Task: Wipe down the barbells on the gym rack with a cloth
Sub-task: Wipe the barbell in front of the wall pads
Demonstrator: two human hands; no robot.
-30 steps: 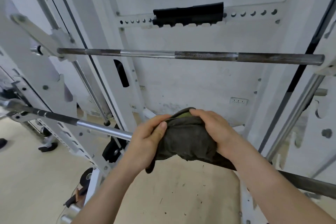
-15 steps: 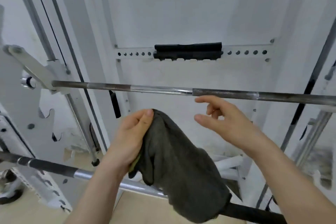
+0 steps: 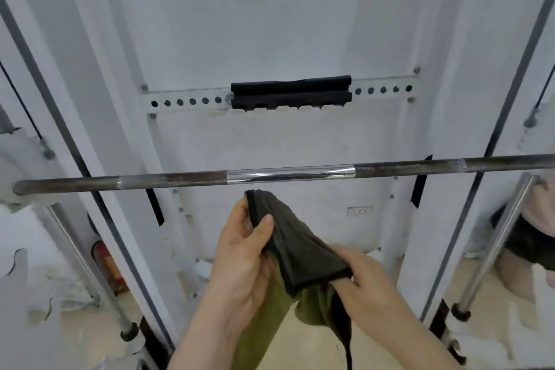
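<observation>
A long barbell (image 3: 288,173) lies level across the white rack, dark and rusty at the sides with a shiny chrome stretch in the middle. Just below it I hold a dark grey cloth (image 3: 295,246) with an olive-green underside. My left hand (image 3: 244,252) pinches the cloth's upper end between thumb and fingers. My right hand (image 3: 362,276) grips its lower folded end. The cloth's top edge is a little beneath the bar and apart from it.
White rack uprights (image 3: 129,141) flank me on both sides, with chrome guide rods (image 3: 495,243) slanting down. A perforated crossbar with a black pad (image 3: 290,91) is fixed on the wall above the barbell. Beige floor lies below.
My view rose from the lower barbell to the upper one. My right hand, open half a second ago, has dropped and taken hold of the cloth's lower end. The left hand kept its grip.
</observation>
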